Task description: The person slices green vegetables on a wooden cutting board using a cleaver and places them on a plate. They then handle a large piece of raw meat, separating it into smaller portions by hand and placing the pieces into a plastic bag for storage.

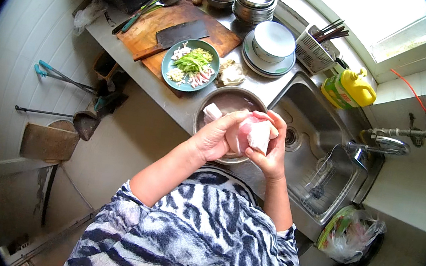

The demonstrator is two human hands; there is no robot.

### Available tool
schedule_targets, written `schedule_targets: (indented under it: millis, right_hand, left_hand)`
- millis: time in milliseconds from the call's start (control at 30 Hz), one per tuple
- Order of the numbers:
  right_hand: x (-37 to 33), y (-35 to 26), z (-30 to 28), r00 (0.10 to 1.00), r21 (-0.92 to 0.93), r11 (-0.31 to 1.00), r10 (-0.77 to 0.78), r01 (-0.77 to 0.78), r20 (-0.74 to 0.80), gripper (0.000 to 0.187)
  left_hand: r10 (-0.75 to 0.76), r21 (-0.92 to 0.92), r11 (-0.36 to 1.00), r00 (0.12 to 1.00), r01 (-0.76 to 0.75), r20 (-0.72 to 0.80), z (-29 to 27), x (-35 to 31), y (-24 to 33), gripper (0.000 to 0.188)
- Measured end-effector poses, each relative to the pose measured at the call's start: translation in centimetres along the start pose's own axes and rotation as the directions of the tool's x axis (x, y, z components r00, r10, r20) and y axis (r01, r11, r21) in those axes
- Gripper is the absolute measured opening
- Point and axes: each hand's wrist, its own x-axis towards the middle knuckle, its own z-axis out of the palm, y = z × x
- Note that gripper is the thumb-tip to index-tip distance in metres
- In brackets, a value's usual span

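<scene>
Both my hands are closed round a piece of raw pink meat with a pale fatty side [258, 137], held above a steel basin [203, 105]. My left hand [214, 136] grips it from the left, my right hand [275, 151] from the right with the thumb across its lower front. Inside the basin, a second pale chunk of meat [212, 113] lies in cloudy water. Just behind the basin stands a green-blue plate [170, 80] with heaps of cut green vegetable, chopped pale bits and pinkish slices.
A cleaver [182, 33] rests on the wooden cutting board [141, 35]. Stacked steel bowls [253, 14] and plates [268, 67] stand at the back. On the right are the sink [307, 113], a faucet [386, 145], a yellow jug [350, 89] and a chopstick basket [313, 49].
</scene>
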Motion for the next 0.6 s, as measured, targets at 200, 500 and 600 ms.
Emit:
schedule_targets:
  millis: [200, 500, 600]
  right_hand:
    - [-0.5, -0.8, 0.1, 0.978, 0.196, 0.965, 0.195, -0.177, -0.074, 0.11]
    - [-0.1, -2.2, 2.0, 0.865, 0.35, 0.854, 0.467, -0.386, -0.183, 0.051]
    - [-0.4, -1.2, 1.8, 0.872, 0.397, 0.839, 0.463, -0.373, -0.161, 0.047]
  left_hand:
    - [0.359, 0.203, 0.916, 0.933, -0.346, -0.028, 0.6, -0.3, -0.7, 0.053]
    - [0.642, 0.638, 0.441, 0.718, -0.632, 0.268, -0.2, 0.4, -1.3, 0.06]
    - [0.634, 0.609, 0.482, 0.73, -0.63, 0.254, -0.4, 0.6, -1.6, 0.059]
